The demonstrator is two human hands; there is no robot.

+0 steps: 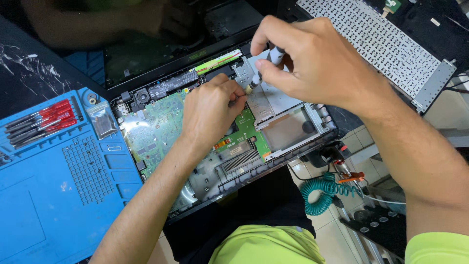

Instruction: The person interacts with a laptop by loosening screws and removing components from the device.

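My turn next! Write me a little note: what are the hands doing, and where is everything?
Right hand: pinching a small screwdriver, tip down on the silver metal bracket.
Left hand: fingertips pressed beside the tip.
Opened laptop: lies across the bench, green board bare.
Done: keyboard off, set aside upper right.
Left: bracket is not yet out.
Spare screwdrivers lie on the blue mat.

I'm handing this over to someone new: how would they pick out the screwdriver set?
Start at the blue mat left of the opened laptop. In its top left corner lies the screwdriver set, a row of slim drivers. Their red-and-black handles set them apart from the clear bag beside them.
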